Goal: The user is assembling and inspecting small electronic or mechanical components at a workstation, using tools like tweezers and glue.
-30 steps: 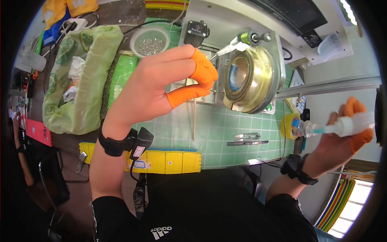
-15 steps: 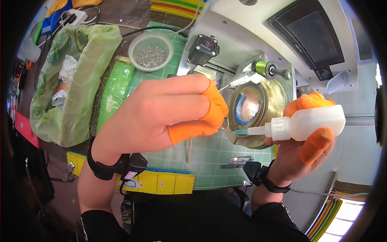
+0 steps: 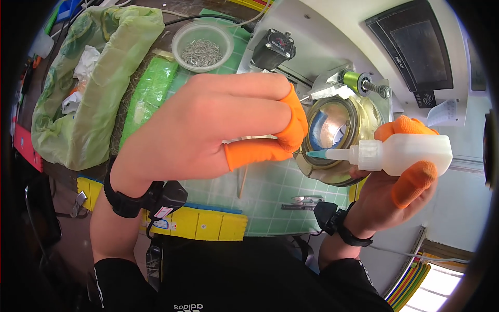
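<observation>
In our right hand (image 3: 382, 197), the grip is wrapped around a squat, translucent white plastic squeeze bottle (image 3: 418, 153), its orange-covered fingers on opposite sides of the body. We hold it on its side, with its tapered teal nozzle tip (image 3: 318, 154) pointing left, in front of a round, brass-coloured metal housing (image 3: 370, 120) with a bright opening edged in blue. The nozzle tip is just beside our left hand (image 3: 223, 117); we cannot tell whether they touch. The left grip is pinched together at its orange-covered fingertips, and we cannot make out what, if anything, sits between them.

Below our hands lies the surface, covered by a green gridded mat (image 3: 265, 210). On it we see a thin wooden stick (image 3: 243, 183) and, to its right, slim metal hand tools (image 3: 303, 204). Beyond our left hand stands a round, translucent plastic bowl (image 3: 204, 29) of small shiny metal pieces (image 3: 201, 54), near a bright green, flat plastic packet (image 3: 148, 99). A long yellow strip (image 3: 228, 227) runs along the near edge.
</observation>
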Tool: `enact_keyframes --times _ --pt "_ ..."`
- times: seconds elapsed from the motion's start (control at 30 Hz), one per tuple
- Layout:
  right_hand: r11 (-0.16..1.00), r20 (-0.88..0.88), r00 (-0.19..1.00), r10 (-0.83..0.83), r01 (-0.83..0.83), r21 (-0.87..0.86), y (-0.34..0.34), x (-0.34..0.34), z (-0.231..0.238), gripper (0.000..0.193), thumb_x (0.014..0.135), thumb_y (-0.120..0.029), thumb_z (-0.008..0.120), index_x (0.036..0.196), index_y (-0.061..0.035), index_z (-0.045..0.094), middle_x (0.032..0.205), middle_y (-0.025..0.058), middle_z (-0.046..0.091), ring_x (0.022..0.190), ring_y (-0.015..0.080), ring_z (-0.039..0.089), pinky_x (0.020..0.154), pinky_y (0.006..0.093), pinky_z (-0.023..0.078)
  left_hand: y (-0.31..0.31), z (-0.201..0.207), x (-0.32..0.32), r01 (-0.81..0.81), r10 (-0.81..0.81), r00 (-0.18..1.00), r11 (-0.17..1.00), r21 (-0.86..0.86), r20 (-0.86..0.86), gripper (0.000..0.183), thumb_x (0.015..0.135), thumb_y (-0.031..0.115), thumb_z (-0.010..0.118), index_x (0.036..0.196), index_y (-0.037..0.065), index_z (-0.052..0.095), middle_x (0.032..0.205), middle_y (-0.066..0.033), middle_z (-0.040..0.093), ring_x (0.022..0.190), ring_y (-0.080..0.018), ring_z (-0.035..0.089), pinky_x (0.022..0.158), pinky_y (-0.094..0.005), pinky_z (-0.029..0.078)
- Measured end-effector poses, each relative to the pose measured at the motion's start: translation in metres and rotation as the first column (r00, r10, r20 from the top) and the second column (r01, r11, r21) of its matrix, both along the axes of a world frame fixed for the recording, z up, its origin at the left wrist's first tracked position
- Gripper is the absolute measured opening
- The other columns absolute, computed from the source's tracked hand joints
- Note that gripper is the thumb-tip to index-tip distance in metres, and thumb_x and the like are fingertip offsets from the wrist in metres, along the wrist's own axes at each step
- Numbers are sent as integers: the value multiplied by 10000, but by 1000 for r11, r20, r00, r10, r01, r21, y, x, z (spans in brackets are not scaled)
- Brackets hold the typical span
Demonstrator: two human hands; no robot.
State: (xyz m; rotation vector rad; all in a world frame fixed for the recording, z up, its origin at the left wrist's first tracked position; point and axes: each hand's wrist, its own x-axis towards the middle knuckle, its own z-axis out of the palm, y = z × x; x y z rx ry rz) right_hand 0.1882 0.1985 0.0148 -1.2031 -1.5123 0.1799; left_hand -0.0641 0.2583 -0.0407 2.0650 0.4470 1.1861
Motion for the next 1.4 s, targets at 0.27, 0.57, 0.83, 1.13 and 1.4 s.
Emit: enact_keyframes --times 0.27,0.57,0.83,1.13,1.4 --pt "1000 32 999 17 -17 3 -6 2 0 737 1022 -582 599 1191 135 610 965 232 674 572 244 655 416 294 510 -8 0 1 -14 14 1000 1000 -4 4 165 775 21 838 877 24 709 1000 -105 748 888 -252 718 991 -444 590" --pt "997 24 996 80 -80 -2 -4 1 2 692 1028 -535 616 1229 127 581 989 240 676 560 242 649 408 289 508 -4 -1 4 0 0 1000 1000 -12 12 158 792 21 832 879 32 701 1008 -94 746 880 -247 713 949 -421 593" --pt "991 -187 980 69 -88 -100 -4 3 -2 723 974 -553 687 1290 93 614 1192 216 686 1016 302 693 945 432 556 4 -2 -7 51 -49 999 995 -85 21 149 840 29 812 925 42 691 1054 -84 703 962 -281 699 870 -382 569" --pt "867 -450 793 412 -493 -75 -46 32 9 273 945 -235 800 1020 15 721 980 113 727 792 197 665 706 386 532 -17 10 4 132 -129 988 991 -33 89 135 869 -1 753 934 10 635 1016 -82 601 945 -274 623 824 -378 508" --pt "801 -683 574 452 -597 29 -76 152 -1 525 1101 -425 503 1435 -22 545 1347 98 657 1170 197 652 1000 368 537 -21 17 9 157 -159 983 987 32 92 105 892 54 765 977 65 704 1014 -83 686 983 -282 670 876 -394 529"
